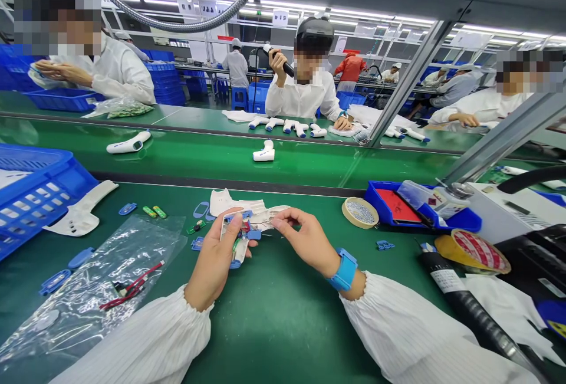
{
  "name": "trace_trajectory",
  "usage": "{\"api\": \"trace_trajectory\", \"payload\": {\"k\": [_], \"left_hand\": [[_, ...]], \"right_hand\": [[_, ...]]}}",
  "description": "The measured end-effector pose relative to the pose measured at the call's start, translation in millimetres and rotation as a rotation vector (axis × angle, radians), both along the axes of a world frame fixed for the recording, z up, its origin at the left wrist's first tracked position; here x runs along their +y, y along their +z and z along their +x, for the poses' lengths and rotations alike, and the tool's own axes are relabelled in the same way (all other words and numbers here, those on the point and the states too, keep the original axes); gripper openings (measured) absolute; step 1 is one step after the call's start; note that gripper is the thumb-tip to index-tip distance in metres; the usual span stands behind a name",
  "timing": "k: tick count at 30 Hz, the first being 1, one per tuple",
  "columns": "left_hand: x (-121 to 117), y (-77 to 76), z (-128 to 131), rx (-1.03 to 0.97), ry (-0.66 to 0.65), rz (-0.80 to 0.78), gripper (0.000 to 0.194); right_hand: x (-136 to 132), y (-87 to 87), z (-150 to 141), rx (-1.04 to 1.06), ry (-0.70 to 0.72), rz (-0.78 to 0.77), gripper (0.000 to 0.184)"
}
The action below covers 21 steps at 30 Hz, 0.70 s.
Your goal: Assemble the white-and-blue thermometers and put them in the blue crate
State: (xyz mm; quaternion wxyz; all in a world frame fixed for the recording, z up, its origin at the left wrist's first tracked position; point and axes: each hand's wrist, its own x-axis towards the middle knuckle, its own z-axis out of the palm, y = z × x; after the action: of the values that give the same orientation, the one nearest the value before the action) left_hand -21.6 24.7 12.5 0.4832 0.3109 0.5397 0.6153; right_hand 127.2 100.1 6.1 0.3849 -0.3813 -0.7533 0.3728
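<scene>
My left hand (pixel 214 266) is wrapped round a white half shell of a thermometer gun (pixel 237 236) with blue parts and a circuit board inside it. My right hand (pixel 305 239) hovers just right of it, fingers pinched on something small I cannot make out near the shell's top. Both hands are above the green mat (pixel 274 313). More white shell halves (pixel 230 202) lie just behind the hands. A blue wristband (pixel 344 269) is on my right wrist.
A clear bag with red wires (pixel 119 289) lies at left, near small blue parts (pixel 55 281) and a blue crate (pixel 30 195). Tape rolls (pixel 360 213), a blue tray (pixel 420 210) and a black tool (pixel 464 307) sit at right. Finished thermometers (pixel 264 153) ride the green belt; other workers sit beyond.
</scene>
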Motion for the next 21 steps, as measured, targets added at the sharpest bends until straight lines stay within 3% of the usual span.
{"api": "trace_trajectory", "payload": {"k": [10,21], "left_hand": [[-3.0,1.1,2.2,-0.002,-0.03,0.006,0.045],[-1.3,1.7,3.1,-0.002,-0.022,-0.006,0.048]], "right_hand": [[-1.5,2.2,2.7,0.022,-0.063,0.137,0.008],[0.9,-2.0,2.2,-0.004,-0.079,0.142,0.009]]}}
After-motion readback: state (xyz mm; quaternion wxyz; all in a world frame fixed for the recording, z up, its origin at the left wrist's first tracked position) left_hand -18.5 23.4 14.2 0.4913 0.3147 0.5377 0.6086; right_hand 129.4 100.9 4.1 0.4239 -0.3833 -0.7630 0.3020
